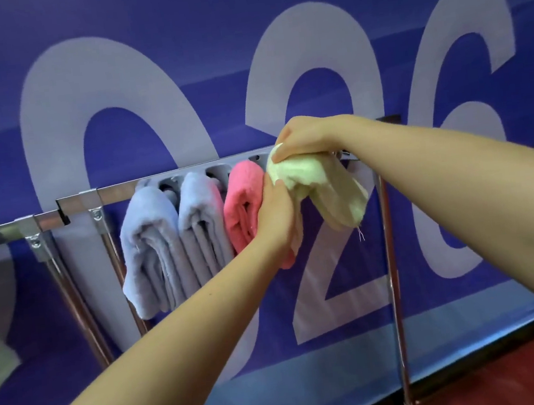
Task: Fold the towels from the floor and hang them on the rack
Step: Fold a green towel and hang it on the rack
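while both hands grip it, yellow towel (320, 189) drapes rack (117, 189).

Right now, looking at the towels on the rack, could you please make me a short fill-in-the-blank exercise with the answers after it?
1. The number of towels on the rack that no hand touches is ____.
2. The right hand grips the ____ towel from above.
3. The left hand lies between that towel and the ____ towel.
4. The two towels furthest left are both pale ____.

Missing words: two; yellow; pink; blue
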Demonstrator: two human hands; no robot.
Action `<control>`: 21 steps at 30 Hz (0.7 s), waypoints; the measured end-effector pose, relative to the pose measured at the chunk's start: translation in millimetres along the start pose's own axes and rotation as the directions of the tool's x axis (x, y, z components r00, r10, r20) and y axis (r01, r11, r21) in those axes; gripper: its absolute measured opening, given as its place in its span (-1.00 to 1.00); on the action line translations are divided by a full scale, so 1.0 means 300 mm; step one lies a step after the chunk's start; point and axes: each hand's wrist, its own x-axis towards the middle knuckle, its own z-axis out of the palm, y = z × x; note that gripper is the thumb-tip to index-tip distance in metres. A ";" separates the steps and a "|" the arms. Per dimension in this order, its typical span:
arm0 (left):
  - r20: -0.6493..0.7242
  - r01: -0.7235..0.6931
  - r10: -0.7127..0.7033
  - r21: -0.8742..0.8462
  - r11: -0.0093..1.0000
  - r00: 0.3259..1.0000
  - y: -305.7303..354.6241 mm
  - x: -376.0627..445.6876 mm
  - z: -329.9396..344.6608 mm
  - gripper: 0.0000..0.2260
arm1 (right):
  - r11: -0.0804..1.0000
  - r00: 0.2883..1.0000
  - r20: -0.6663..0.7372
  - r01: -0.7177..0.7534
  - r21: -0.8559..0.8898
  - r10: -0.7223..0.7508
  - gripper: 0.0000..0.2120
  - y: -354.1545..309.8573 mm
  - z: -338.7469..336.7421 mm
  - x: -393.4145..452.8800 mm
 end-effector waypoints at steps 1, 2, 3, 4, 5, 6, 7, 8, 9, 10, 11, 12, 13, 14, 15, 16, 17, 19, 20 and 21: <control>0.008 -0.038 0.038 0.038 0.999 0.999 0.006 0.011 0.006 -0.55 | 0.999 1.000 -0.007 -0.009 0.034 0.009 -0.80 0.006 0.006 0.006; 0.015 -0.054 0.053 0.063 0.997 0.998 0.007 0.026 0.017 -0.51 | 0.996 1.000 -0.017 -0.018 0.089 0.019 -0.80 0.014 0.012 0.015; 0.019 -0.066 0.065 0.091 0.994 0.998 0.005 0.040 0.024 -0.42 | 0.989 0.999 -0.028 -0.016 0.144 0.020 -0.81 0.024 0.018 0.025; 0.017 -0.059 0.058 0.077 0.995 0.998 -0.006 0.046 0.027 -0.34 | 0.984 0.999 -0.048 -0.004 0.180 0.013 -0.80 0.033 0.026 0.031; 0.022 -0.053 0.052 0.062 0.997 0.998 -0.019 0.046 0.027 -0.29 | 0.979 0.998 -0.067 0.011 0.203 0.003 -0.81 0.041 0.034 0.038; 0.002 -0.061 0.061 0.036 0.997 0.998 -0.032 0.055 0.027 -0.32 | 0.974 0.996 -0.084 0.026 0.224 -0.008 -0.81 0.048 0.042 0.042; -0.002 -0.069 0.069 0.008 0.998 0.998 -0.046 0.051 0.024 -0.41 | 0.969 0.993 -0.112 0.049 0.241 -0.022 -0.83 0.057 0.053 0.048; 0.005 -0.079 0.079 0.009 0.997 0.997 -0.057 0.061 0.025 -0.50 | 0.964 0.987 -0.156 0.080 0.254 -0.041 -0.86 0.066 0.064 0.054; 0.012 -0.090 0.090 0.021 0.996 0.996 -0.063 0.074 0.026 -0.57 | 0.962 0.976 -0.211 0.104 0.251 -0.051 -0.90 0.073 0.074 0.058; 0.011 -0.083 0.082 0.029 0.996 0.997 -0.067 0.088 0.026 -0.60 | 0.963 0.964 -0.263 0.113 0.246 -0.045 -0.93 0.077 0.083 0.058; 0.002 -0.041 0.041 0.028 0.999 0.999 -0.071 0.104 0.030 -0.58 | 0.964 0.951 -0.307 0.104 0.246 -0.024 -0.91 0.082 0.089 0.058; 0.011 0.007 -0.008 0.032 0.999 1.000 -0.079 0.108 0.032 -0.54 | 0.963 0.938 -0.346 0.093 0.252 0.000 -0.88 0.088 0.095 0.062; 0.035 0.033 -0.033 0.014 0.999 0.999 -0.093 0.102 0.032 -0.47 | 0.964 0.928 -0.372 0.085 0.250 0.015 -0.87 0.089 0.098 0.062; 0.050 0.051 -0.051 -0.007 0.999 0.997 -0.104 0.086 0.029 -0.42 | 0.969 0.920 -0.391 0.086 0.232 0.012 -0.86 0.087 0.100 0.060; 0.052 0.051 -0.050 -0.016 0.999 0.997 -0.099 0.064 0.030 -0.38 | 0.976 0.914 -0.405 0.084 0.203 0.005 -0.84 0.083 0.103 0.054; 0.048 0.015 -0.014 -0.005 1.000 0.999 -0.083 0.049 0.033 -0.39 | 0.980 0.910 -0.414 0.082 0.181 0.000 -0.79 0.078 0.107 0.046; 0.026 -0.045 0.044 0.006 0.999 0.999 -0.059 0.026 0.036 -0.43 | 0.980 0.908 -0.418 0.077 0.182 0.007 -0.72 0.076 0.110 0.037; -0.023 -0.078 0.079 0.020 0.997 0.997 -0.029 0.010 0.049 -0.54 | 0.965 0.908 -0.415 0.061 0.255 0.052 -0.64 0.087 0.122 0.009; -0.020 -0.076 0.076 0.025 0.997 0.997 -0.024 0.009 0.057 -0.56 | 0.951 0.912 -0.402 0.051 0.306 0.080 -0.65 0.095 0.128 -0.013; -0.002 -0.065 0.065 0.011 0.998 0.998 -0.021 0.003 0.064 -0.55 | 0.929 0.921 -0.374 0.040 0.367 0.108 -0.68 0.101 0.136 -0.040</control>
